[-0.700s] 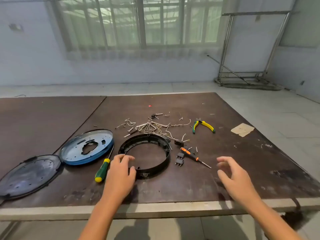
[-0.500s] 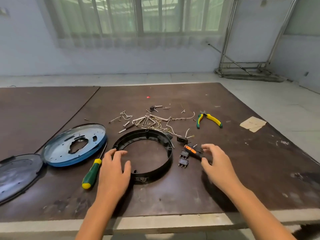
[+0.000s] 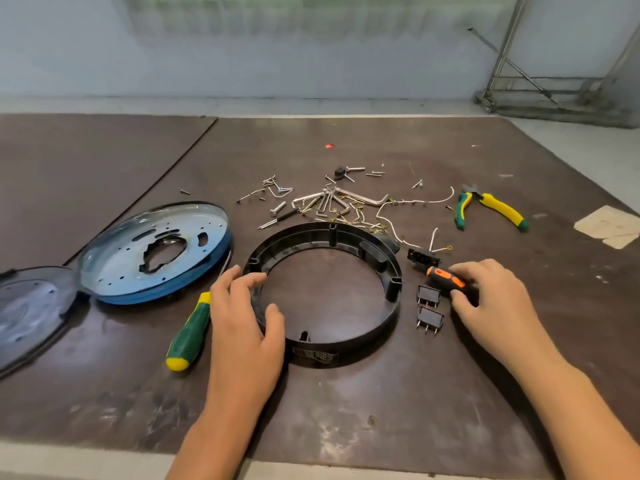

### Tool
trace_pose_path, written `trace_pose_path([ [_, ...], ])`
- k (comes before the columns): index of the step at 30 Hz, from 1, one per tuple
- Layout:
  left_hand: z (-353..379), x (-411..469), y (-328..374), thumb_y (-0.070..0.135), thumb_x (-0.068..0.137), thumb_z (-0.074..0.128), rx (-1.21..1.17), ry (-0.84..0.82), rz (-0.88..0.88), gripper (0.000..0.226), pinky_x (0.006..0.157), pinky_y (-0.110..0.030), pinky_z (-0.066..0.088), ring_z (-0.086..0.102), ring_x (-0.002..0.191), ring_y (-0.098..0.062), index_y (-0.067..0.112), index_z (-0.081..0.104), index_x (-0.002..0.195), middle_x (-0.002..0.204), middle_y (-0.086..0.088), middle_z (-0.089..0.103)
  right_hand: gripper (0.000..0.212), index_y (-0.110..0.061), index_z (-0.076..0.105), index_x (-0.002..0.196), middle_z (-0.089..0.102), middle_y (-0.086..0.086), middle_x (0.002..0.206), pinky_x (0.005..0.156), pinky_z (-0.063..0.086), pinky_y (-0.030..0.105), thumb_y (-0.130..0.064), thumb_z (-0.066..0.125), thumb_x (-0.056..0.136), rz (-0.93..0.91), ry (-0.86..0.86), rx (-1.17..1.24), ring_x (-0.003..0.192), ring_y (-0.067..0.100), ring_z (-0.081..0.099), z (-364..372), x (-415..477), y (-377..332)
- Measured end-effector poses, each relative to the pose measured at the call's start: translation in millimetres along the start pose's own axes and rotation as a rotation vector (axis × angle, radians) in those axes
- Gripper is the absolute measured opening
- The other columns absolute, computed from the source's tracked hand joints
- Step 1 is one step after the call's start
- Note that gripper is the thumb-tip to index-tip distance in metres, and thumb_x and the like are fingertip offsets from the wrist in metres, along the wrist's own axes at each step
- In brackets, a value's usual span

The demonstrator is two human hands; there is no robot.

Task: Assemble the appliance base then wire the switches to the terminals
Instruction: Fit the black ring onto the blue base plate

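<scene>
Left hand (image 3: 246, 317) lay on the black plastic ring (image 3: 367, 341); I couldn't tell if it gripped. Right hand (image 3: 495, 299) pinched the orange-and-black screwdriver (image 3: 445, 277). Ring seemed light, stiff: hold its wall.

The dark brown table (image 3: 346, 420) bears a black ring (image 3: 346, 353) gripped by the left hand (image 3: 242, 334). A green screwdriver (image 3: 188, 336) lies just left of that hand, a blue plate (image 3: 152, 251) and dark disc (image 3: 31, 313) farther left. Two switches (image 3: 429, 295) lie beside the right hand (image 3: 498, 306), which pinches an orange screwdriver (image 3: 445, 275). Loose screws (image 3: 325, 202) and pliers (image 3: 491, 209) lie beyond.
</scene>
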State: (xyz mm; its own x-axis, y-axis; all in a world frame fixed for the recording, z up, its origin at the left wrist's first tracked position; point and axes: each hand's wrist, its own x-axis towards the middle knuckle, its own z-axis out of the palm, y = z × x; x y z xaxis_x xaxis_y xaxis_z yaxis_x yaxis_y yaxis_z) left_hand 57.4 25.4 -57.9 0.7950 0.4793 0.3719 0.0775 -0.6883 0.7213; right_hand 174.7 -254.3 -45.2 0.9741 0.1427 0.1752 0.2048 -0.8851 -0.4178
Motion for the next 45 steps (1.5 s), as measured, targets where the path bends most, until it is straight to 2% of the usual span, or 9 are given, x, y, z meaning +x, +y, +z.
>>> trace_pose_path([
  [10,-4,1,2,0.007,0.089,0.061,-0.068,0.014,-0.030,0.046,0.097,0.003,0.021,0.038,0.128,-0.004,0.028,0.044,0.126,0.131,0.006,0.044,0.029,-0.018,0.056,0.118,0.064,0.006,0.103,0.077,0.037,0.031,-0.003,0.058,0.094,-0.059,0.193,0.292,0.091,0.023,0.057,-9,-4,-17],
  [13,-4,1,5,0.008,0.087,0.062,-0.138,0.024,-0.099,0.052,0.100,-0.013,0.035,0.046,0.119,-0.006,0.035,0.038,0.125,0.125,0.008,0.047,0.026,-0.028,0.051,0.113,0.063,-0.002,0.090,0.061,0.038,0.018,-0.009,0.054,0.096,-0.094,0.170,0.398,0.075,0.002,0.055,-5,-7,-35],
  [18,-6,-4,11,0.010,0.090,0.059,-0.248,0.044,-0.148,0.045,0.101,-0.035,0.044,0.051,0.114,-0.011,0.032,0.043,0.125,0.123,0.007,0.051,0.024,-0.033,0.054,0.096,0.061,-0.010,0.067,0.059,0.041,0.009,-0.025,0.071,0.081,-0.189,0.127,0.363,0.069,-0.002,0.057,1,-12,-65],
  [24,-7,-2,8,0.013,0.091,0.059,-0.225,0.011,-0.098,0.042,0.096,-0.014,0.039,0.046,0.116,-0.003,0.034,0.041,0.123,0.124,0.011,0.046,0.027,-0.027,0.056,0.090,0.053,-0.002,0.089,0.064,0.028,0.030,-0.013,0.077,0.080,-0.146,0.038,0.207,0.076,0.014,0.048,12,-4,-69],
  [29,-7,4,1,0.018,0.090,0.064,-0.257,-0.069,-0.222,0.055,0.101,-0.018,0.039,0.049,0.120,-0.004,0.029,0.037,0.136,0.131,0.010,0.048,0.022,-0.020,0.056,0.083,0.052,0.001,0.090,0.066,0.031,0.032,-0.005,0.070,0.079,-0.116,-0.029,0.195,0.080,0.018,0.050,14,-3,-70],
  [34,-9,5,-3,0.008,0.084,0.067,-0.318,-0.030,-0.232,0.055,0.078,0.007,0.032,0.045,0.104,0.026,0.033,0.043,0.128,0.115,0.028,0.048,0.022,-0.016,0.056,0.082,0.054,0.000,0.086,0.065,0.035,0.021,0.004,0.066,0.077,-0.188,0.030,0.256,0.078,0.014,0.049,10,-6,-72],
  [38,-8,2,-2,0.006,0.087,0.062,-0.205,-0.021,-0.068,0.043,0.099,-0.001,0.026,0.039,0.127,0.012,0.034,0.055,0.120,0.133,0.011,0.047,0.020,-0.011,0.059,0.084,0.056,0.003,0.088,0.066,0.035,0.019,0.005,0.066,0.074,-0.206,0.149,0.346,0.076,0.019,0.047,5,-9,-74],
  [42,-6,-5,3,0.028,0.098,0.057,-0.152,-0.085,0.073,0.016,0.099,0.003,0.015,0.024,0.133,0.016,0.035,0.063,0.111,0.145,0.009,0.034,0.021,-0.008,0.064,0.089,0.058,0.008,0.089,0.067,0.038,0.016,0.007,0.065,0.075,-0.186,0.209,0.382,0.076,0.018,0.048,1,-9,-68],
  [45,-10,-6,4,0.058,0.096,0.044,-0.063,-0.189,0.189,0.032,0.117,-0.027,0.017,0.017,0.149,-0.010,0.040,0.066,0.108,0.153,0.006,0.032,0.017,-0.004,0.064,0.091,0.061,0.012,0.091,0.069,0.041,0.035,0.006,0.064,0.076,-0.150,0.201,0.391,0.079,0.028,0.053,0,-7,-62],
])
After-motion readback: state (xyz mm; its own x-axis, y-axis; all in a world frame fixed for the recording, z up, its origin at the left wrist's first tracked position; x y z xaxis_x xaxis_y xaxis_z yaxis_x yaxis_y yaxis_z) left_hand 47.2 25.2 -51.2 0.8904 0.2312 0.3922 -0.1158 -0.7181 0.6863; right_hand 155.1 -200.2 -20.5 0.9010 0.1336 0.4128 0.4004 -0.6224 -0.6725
